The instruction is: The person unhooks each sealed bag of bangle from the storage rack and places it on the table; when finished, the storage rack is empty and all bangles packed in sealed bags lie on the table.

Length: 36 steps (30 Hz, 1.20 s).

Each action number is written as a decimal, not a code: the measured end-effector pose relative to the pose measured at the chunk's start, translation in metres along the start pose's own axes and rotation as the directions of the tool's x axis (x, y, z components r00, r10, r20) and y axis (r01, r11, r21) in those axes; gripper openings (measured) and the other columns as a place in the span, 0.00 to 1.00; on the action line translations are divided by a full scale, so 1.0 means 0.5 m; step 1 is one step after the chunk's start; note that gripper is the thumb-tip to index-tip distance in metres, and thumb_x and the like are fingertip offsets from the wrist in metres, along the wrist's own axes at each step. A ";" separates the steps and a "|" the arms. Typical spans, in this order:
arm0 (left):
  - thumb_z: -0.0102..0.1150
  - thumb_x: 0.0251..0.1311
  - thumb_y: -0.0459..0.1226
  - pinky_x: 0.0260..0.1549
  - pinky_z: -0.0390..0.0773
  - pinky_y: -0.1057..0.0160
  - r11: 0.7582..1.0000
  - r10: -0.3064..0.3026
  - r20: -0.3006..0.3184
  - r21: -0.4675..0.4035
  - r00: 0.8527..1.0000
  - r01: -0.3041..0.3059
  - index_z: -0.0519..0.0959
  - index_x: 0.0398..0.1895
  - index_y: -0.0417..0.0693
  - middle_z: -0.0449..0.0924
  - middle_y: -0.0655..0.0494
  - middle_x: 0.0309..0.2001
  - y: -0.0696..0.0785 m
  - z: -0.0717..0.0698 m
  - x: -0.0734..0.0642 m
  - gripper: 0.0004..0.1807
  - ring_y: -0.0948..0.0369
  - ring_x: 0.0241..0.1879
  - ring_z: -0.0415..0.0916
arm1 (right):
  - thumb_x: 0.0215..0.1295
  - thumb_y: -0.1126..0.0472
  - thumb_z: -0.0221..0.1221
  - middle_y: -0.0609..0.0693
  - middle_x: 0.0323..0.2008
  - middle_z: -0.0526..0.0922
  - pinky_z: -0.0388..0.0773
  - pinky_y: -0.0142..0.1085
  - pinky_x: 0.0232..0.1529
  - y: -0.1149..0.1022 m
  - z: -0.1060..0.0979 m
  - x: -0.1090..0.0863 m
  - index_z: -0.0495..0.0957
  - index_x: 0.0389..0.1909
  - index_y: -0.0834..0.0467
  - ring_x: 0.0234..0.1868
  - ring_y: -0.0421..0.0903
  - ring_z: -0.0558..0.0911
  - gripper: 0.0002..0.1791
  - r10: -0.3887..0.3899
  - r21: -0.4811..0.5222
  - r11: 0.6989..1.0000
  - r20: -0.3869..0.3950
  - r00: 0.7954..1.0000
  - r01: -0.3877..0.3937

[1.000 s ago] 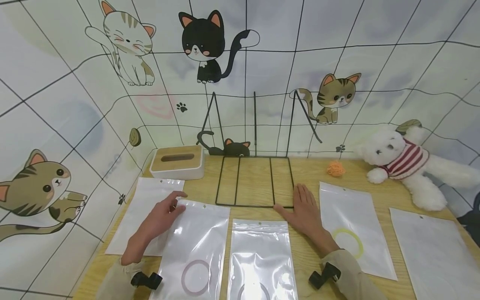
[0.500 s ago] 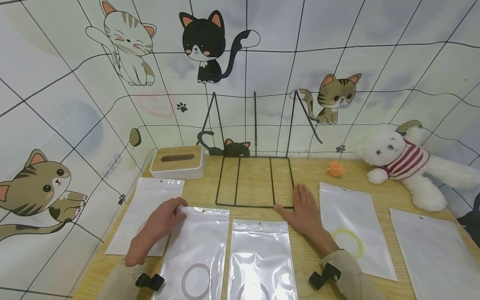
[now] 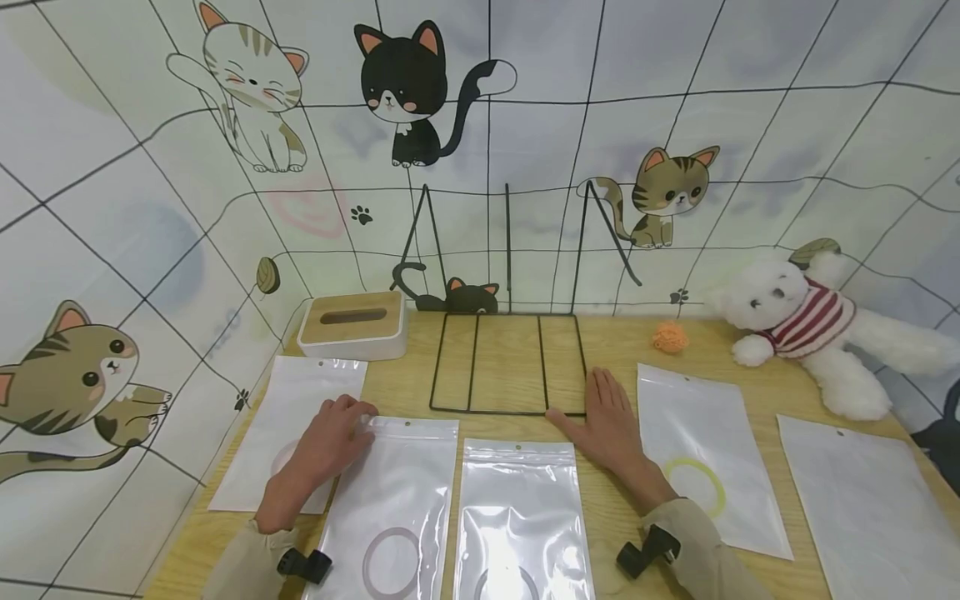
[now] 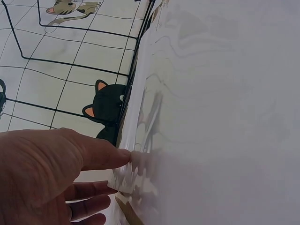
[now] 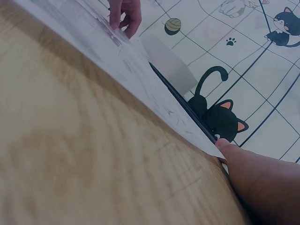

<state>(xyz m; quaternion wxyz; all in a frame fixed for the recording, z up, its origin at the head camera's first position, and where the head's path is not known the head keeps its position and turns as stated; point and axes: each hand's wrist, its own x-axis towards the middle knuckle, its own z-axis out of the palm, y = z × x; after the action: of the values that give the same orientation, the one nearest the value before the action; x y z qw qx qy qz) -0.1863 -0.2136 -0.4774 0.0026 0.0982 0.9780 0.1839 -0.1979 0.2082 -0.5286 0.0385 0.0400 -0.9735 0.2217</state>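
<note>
My left hand (image 3: 327,443) pinches the top left corner of a glossy white zip bag (image 3: 416,483) with a pale pink ring showing near its lower end. In the left wrist view the thumb (image 4: 105,155) lies on that corner, with the other fingers under it. My right hand (image 3: 609,425) lies flat, fingers straight, at the front right corner of a black wire rack (image 3: 487,412), its thumb at the front bar. Between the hands lies a second zip bag (image 3: 517,487), with part of a ring visible at the bottom of the view.
Another bag (image 3: 255,442) lies at left, partly behind my left hand. Right of my right hand lies a bag (image 3: 697,417) with a yellow ring, then one more white bag (image 3: 862,492). Along the back are a tissue box (image 3: 352,337), an orange ball (image 3: 670,337) and a plush bear (image 3: 813,321).
My left hand has drawn the pinched zip bag a little toward me, and its top edge now lies nearer. The right hand keeps its place at the wire rack.
</note>
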 end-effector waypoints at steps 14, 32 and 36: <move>0.67 0.59 0.35 0.43 0.75 0.51 0.999 0.009 0.007 0.053 1.000 -0.009 0.83 0.49 0.45 0.76 0.47 0.47 -0.012 -0.005 -0.004 0.14 0.51 0.45 0.70 | 0.63 0.23 0.48 0.65 0.79 0.43 0.38 0.55 0.78 -0.012 0.004 0.008 0.43 0.77 0.70 0.80 0.62 0.42 0.62 -0.007 -0.007 1.000 0.017 1.000 0.008; 0.65 0.60 0.35 0.43 0.74 0.49 0.998 0.065 -0.046 0.031 0.997 -0.063 0.82 0.51 0.44 0.77 0.44 0.48 -0.016 -0.017 -0.008 0.16 0.49 0.45 0.70 | 0.63 0.23 0.47 0.65 0.79 0.43 0.39 0.56 0.78 -0.014 -0.001 -0.001 0.43 0.78 0.69 0.80 0.62 0.41 0.62 0.011 0.003 1.000 0.028 1.000 -0.011; 0.66 0.60 0.37 0.48 0.73 0.44 0.994 0.110 -0.115 0.009 0.987 -0.109 0.80 0.54 0.42 0.76 0.41 0.51 -0.015 -0.019 -0.004 0.19 0.45 0.50 0.71 | 0.63 0.22 0.46 0.65 0.79 0.43 0.39 0.55 0.78 -0.015 -0.001 -0.004 0.42 0.78 0.69 0.80 0.62 0.41 0.62 0.018 0.014 1.000 0.025 1.000 -0.018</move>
<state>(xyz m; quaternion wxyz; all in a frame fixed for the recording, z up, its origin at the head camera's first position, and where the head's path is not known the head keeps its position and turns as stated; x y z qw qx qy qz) -0.1861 -0.2243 -0.4715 -0.0640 0.1411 0.9699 0.1877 -0.1950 0.2015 -0.5251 0.0243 0.0342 -0.9727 0.2282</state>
